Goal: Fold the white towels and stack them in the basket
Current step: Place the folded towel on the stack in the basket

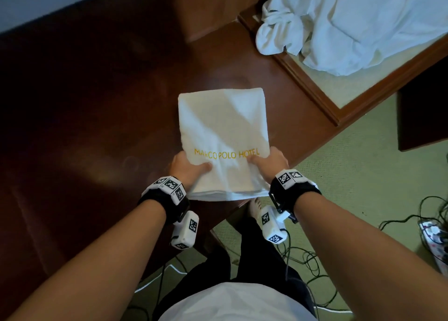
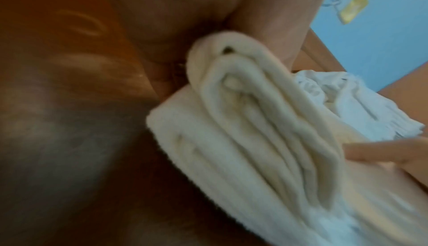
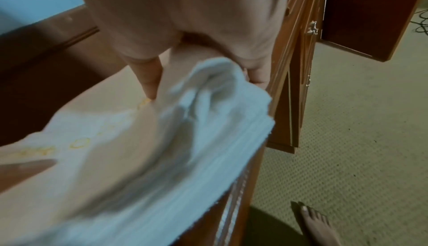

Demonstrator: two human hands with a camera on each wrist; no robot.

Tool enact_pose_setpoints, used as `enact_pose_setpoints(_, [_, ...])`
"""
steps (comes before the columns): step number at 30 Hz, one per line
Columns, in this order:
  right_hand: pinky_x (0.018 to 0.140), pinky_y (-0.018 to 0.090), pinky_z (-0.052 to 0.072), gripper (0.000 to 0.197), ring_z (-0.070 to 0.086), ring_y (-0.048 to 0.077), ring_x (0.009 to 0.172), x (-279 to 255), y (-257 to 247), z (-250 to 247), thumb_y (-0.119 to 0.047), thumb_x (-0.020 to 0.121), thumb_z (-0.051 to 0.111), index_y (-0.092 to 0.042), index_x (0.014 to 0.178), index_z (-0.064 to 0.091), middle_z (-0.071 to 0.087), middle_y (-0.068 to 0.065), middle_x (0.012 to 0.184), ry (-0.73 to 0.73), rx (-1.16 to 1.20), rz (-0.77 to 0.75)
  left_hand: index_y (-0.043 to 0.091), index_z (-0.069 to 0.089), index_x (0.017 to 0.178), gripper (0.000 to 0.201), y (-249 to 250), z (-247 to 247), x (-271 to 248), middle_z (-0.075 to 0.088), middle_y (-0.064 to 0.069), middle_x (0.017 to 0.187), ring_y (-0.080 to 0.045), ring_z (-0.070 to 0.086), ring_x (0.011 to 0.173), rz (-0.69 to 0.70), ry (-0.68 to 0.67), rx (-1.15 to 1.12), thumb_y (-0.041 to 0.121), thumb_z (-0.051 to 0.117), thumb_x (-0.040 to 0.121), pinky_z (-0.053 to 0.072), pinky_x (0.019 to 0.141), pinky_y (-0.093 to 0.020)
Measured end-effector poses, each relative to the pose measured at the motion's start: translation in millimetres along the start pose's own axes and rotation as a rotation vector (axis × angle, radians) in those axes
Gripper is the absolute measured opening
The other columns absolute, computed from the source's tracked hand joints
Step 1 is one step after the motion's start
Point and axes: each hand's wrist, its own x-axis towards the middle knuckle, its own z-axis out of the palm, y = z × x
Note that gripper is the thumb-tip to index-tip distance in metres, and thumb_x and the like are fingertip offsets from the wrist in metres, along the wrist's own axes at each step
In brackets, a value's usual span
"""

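A folded white towel [image 1: 221,131] with yellow "MARCO POLO HOTEL" lettering lies on the dark wooden table [image 1: 97,102], its near edge at the table's front. My left hand [image 1: 190,167] grips the towel's near left side, thumb on top. My right hand [image 1: 266,160] grips the near right side the same way. The left wrist view shows the towel's stacked layers [image 2: 243,140] pinched under my left hand. In the right wrist view the thumb [image 3: 148,78] presses on the towel [image 3: 129,158] beside the lettering. No basket is in view.
A heap of unfolded white towels [image 1: 351,22] lies on a wood-framed surface [image 1: 312,90] at the back right. Green carpet [image 1: 363,175] with black cables [image 1: 303,260] spreads to the right. A wooden cabinet with an open door [image 3: 370,21] stands right of the table. My bare foot [image 3: 317,226] is on the carpet.
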Motion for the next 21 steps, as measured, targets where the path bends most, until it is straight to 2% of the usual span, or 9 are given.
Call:
enact_pose_setpoints(3, [0.084, 0.035, 0.047, 0.040, 0.058, 0.030, 0.098, -8, -19, -23, -0.037, 0.082, 0.070, -0.013, 0.111, 0.055, 0.060, 0.008, 0.111, 0.060, 0.034, -0.023, 0.005, 0.063, 0.113, 0.074, 39, -2, -13, 0.068, -0.011, 0.117, -0.029, 0.063, 0.110, 0.111, 0.062, 0.043, 0.046, 0.073, 0.053, 0.050, 0.086, -0.034])
enact_pose_setpoints(5, [0.078, 0.033, 0.044, 0.035, 0.055, 0.028, 0.088, -11, -31, -48, -0.039, 0.083, 0.068, -0.015, 0.105, 0.054, 0.056, 0.003, 0.100, 0.100, 0.021, -0.066, 0.011, 0.063, 0.105, 0.062, 68, -3, -19, 0.069, -0.006, 0.110, -0.028, 0.063, 0.104, 0.194, 0.070, 0.049, 0.043, 0.074, 0.054, 0.048, 0.080, -0.031])
enact_pose_setpoints(7, [0.074, 0.032, 0.043, 0.034, 0.055, 0.027, 0.085, -13, -39, -79, -0.039, 0.083, 0.068, -0.014, 0.102, 0.054, 0.056, 0.001, 0.096, 0.143, 0.042, -0.113, 0.017, 0.061, 0.095, 0.042, 99, -3, -24, 0.068, -0.001, 0.102, -0.024, 0.063, 0.097, 0.267, 0.077, 0.054, 0.036, 0.083, 0.064, 0.046, 0.077, -0.029])
enact_pose_setpoints(11, [0.077, 0.033, 0.047, 0.036, 0.060, 0.028, 0.090, -8, -43, -147, -0.039, 0.080, 0.069, -0.016, 0.105, 0.059, 0.062, 0.002, 0.099, 0.223, 0.129, -0.169, 0.019, 0.059, 0.094, 0.035, 169, 13, -34, 0.066, 0.002, 0.097, -0.020, 0.062, 0.091, 0.408, 0.086, 0.038, 0.028, 0.085, 0.072, 0.044, 0.074, -0.026])
enact_pose_setpoints(13, [0.082, 0.033, 0.050, 0.039, 0.063, 0.029, 0.096, -1, -40, -184, -0.039, 0.080, 0.070, -0.017, 0.110, 0.062, 0.064, 0.003, 0.099, 0.285, 0.169, -0.198, 0.019, 0.061, 0.096, 0.032, 208, 30, -38, 0.069, 0.000, 0.100, -0.019, 0.062, 0.092, 0.478, 0.098, 0.030, 0.028, 0.083, 0.075, 0.045, 0.077, -0.027])
enact_pose_setpoints(16, [0.083, 0.031, 0.047, 0.038, 0.063, 0.030, 0.102, 15, -31, -248, -0.038, 0.081, 0.072, -0.015, 0.109, 0.062, 0.068, 0.009, 0.106, 0.390, 0.198, -0.245, 0.018, 0.064, 0.098, 0.029, 271, 66, -41, 0.072, -0.004, 0.105, -0.020, 0.065, 0.095, 0.603, 0.102, 0.024, 0.028, 0.082, 0.078, 0.047, 0.082, -0.027])
enact_pose_setpoints(19, [0.086, 0.036, 0.050, 0.037, 0.063, 0.032, 0.102, 39, -12, -321, -0.040, 0.080, 0.073, -0.014, 0.104, 0.061, 0.069, 0.011, 0.106, 0.462, 0.219, -0.255, 0.015, 0.070, 0.104, 0.043, 336, 117, -43, 0.074, -0.004, 0.103, -0.021, 0.068, 0.096, 0.687, 0.072, 0.008, 0.043, 0.079, 0.073, 0.053, 0.085, -0.033])
enact_pose_setpoints(21, [0.085, 0.039, 0.051, 0.037, 0.063, 0.033, 0.100, 56, 3, -372, -0.042, 0.078, 0.073, -0.015, 0.099, 0.059, 0.068, 0.010, 0.102, 0.506, 0.227, -0.253, 0.017, 0.072, 0.104, 0.054, 379, 155, -46, 0.075, 0.004, 0.096, -0.015, 0.070, 0.091, 0.730, 0.037, -0.031, 0.054, 0.071, 0.064, 0.056, 0.083, -0.033])
